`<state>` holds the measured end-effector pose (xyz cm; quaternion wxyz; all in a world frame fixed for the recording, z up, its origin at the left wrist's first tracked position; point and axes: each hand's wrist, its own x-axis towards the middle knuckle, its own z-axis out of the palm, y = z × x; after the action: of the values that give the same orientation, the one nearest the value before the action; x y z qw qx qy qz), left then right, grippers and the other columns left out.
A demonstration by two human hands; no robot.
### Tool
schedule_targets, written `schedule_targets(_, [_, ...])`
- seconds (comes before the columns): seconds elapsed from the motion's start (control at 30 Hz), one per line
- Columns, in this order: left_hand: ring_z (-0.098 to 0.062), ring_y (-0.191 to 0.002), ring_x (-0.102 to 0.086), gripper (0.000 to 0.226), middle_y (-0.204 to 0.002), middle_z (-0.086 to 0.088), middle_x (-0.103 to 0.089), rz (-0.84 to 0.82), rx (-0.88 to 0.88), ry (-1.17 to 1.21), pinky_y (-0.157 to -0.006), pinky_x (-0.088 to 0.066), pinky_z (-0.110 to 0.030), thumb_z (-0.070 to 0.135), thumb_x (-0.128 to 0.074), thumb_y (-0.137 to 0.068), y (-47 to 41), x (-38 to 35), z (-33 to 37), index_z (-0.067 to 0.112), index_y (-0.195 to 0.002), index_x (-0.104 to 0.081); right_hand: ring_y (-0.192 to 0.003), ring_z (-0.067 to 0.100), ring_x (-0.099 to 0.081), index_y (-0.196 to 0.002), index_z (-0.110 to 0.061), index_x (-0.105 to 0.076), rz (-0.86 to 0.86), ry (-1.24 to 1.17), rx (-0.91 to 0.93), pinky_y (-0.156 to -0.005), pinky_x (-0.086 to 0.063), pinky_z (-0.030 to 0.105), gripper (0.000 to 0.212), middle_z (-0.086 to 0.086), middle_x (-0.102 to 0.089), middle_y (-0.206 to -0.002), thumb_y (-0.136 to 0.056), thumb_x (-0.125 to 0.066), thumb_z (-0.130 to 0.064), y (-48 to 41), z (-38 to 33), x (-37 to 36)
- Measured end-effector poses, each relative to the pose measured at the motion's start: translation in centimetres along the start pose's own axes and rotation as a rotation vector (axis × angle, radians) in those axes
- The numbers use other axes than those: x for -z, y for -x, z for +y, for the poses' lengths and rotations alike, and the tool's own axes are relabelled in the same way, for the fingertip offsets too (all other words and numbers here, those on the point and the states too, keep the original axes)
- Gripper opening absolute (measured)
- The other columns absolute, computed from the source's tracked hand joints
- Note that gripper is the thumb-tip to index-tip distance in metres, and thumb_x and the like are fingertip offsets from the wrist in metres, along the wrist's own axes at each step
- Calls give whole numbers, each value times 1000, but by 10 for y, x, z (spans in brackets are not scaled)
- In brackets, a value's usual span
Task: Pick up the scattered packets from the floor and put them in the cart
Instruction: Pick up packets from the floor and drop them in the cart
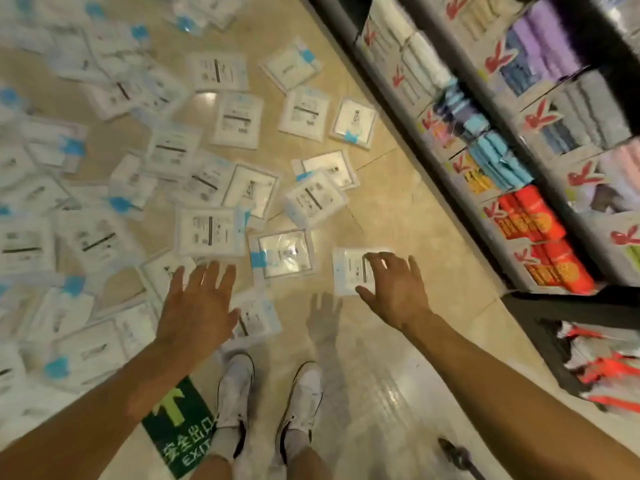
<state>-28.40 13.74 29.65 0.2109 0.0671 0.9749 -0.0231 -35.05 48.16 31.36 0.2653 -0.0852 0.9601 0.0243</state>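
Stocked shelves point(398, 109), green exit sticker point(180, 427), white sneakers point(304, 393)

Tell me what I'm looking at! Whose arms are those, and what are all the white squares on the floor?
The camera sits on a person's head and looks down, so you see that person's own arms and white shoes. There is no machine here, just two bare hands. The white squares are packets scattered over the shiny floor. Shelves of folded colourful goods stand on the right. The left hand is open with spread fingers above the packets and holds nothing. The right hand reaches over a lone packet. I cannot tell whether it has gripped it yet.
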Motion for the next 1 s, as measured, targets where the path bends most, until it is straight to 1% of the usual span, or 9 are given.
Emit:
schedule_targets(0.17, [-44, -124, -57, 86, -141, -25, -56, -137, -28, 11, -106, -41, -62, 29, -87, -71, -70, -187, 5, 2, -144, -52, -140, 36, -44, -159, -16, -29, -100, 51, -33, -124, -22, 53, 74, 13, -41, -158, -100, -62, -45, -124, 49, -155])
schedule_targets(0.27, [-49, -109, -64, 80, -130, -29, -61, -225, -46, 24, -87, -53, -61, 10, -89, -65, -102, -295, 9, -3, -137, -56, -139, 42, -44, -159, -10, -27, -114, 41, -34, -120, -29, 52, 75, 19, -40, -157, -99, -66, -32, -184, 71, -241])
schedule_targets(0.37, [-50, -104, -65, 75, -127, -31, -61, -230, -8, 54, -77, -56, -59, -3, -83, -66, -127, -367, 8, -5, -136, -55, -134, 47, -46, -156, -5, -29, -106, 68, -30, -112, -37, 54, 72, 26, -41, -154, -96, -68, -15, -236, 90, -298])
schedule_targets(0.47, [-52, -101, -64, 71, -121, -33, -61, -171, 51, 105, -73, -55, -60, -6, -80, -69, -145, -411, 9, -9, -135, -53, -143, 46, -38, -158, -6, -27, -87, 63, -21, -118, -34, 59, 78, 26, -35, -157, -92, -69, -5, -283, 108, -333])
schedule_targets(0.6, [-48, -87, -57, 85, -104, -28, -53, -151, 112, 101, -62, -47, -55, 6, -92, -58, -161, -434, 3, -5, -131, -48, -121, 45, -57, -145, -14, -34, -84, 35, -73, -109, -44, 59, 89, 19, -49, -143, -77, -91, -25, -315, 134, -355])
schedule_targets(0.73, [-44, -90, -60, 89, -103, -20, -58, -317, 160, 140, -65, -52, -52, 34, -100, -52, -166, -422, -5, 5, -120, -51, -114, 39, -55, -132, -14, -55, -143, 205, -115, -93, -46, 48, 72, 18, -60, -124, -80, -84, -54, -301, 132, -350])
schedule_targets(0.83, [-37, -110, -61, 78, -127, -10, -61, -394, 188, 290, -78, -53, -48, 43, -87, -76, -158, -375, -3, 20, -140, -49, -99, 34, -62, -126, -16, -59, -256, 12, -153, -78, -50, 40, 52, 14, -69, -113, -88, -78, -45, -263, 112, -343])
schedule_targets(0.93, [-32, -114, -64, 79, -136, -7, -64, -496, 109, 419, -84, -51, -39, 37, -78, -88, -142, -314, 1, 31, -155, -35, -95, 38, -66, -140, -16, -43, -301, -238, -104, -73, -47, 40, 54, 18, -71, -118, -96, -71, -31, -214, 83, -320])
schedule_targets(1.0, [-31, -123, -61, 87, -148, -5, -56, -496, 109, 576, -91, -49, -36, 26, -78, -91, -130, -263, 6, 34, -160, -26, -103, 39, -66, -148, -13, -37, -240, -454, -122, -74, -45, 38, 61, 17, -69, -127, -98, -69, -24, -173, 61, -289])
